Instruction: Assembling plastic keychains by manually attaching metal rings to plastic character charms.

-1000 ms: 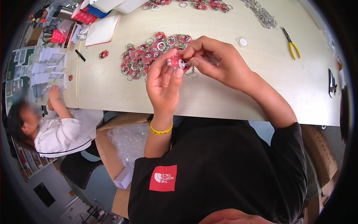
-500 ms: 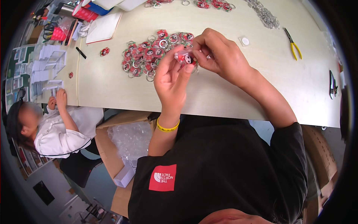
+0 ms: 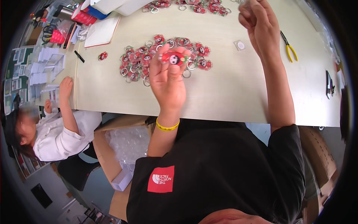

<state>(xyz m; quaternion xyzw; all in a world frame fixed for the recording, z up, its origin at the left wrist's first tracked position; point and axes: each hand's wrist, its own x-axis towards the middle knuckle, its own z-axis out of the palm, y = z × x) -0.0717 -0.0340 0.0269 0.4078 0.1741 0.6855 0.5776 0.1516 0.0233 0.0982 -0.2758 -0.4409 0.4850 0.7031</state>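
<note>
Between the thumb and fingers of my left hand [image 3: 167,84] is a flat red acrylic charm [image 3: 173,58] with a dark-haired cartoon figure on it. Just beyond it lies a heap of similar red charms with metal rings [image 3: 140,59]. My right hand [image 3: 261,28] is raised at the far right of the table, its fingers curled closed. Whatever those fingers may hold is hidden. The spot where silver chains lay is covered by this hand.
Yellow-handled pliers [image 3: 290,50] lie right of my right forearm, and a small clear square with a white disc [image 3: 239,45] left of it. More charms [image 3: 199,7] lie at the far edge. An open notebook [image 3: 102,31] and black pen [image 3: 79,56] are left. A co-worker [image 3: 56,130] sits there.
My right hand has left the charm and moved away to the far right, over the chains. My left hand keeps the charm, now facing up. The co-worker's hand has shifted.
</note>
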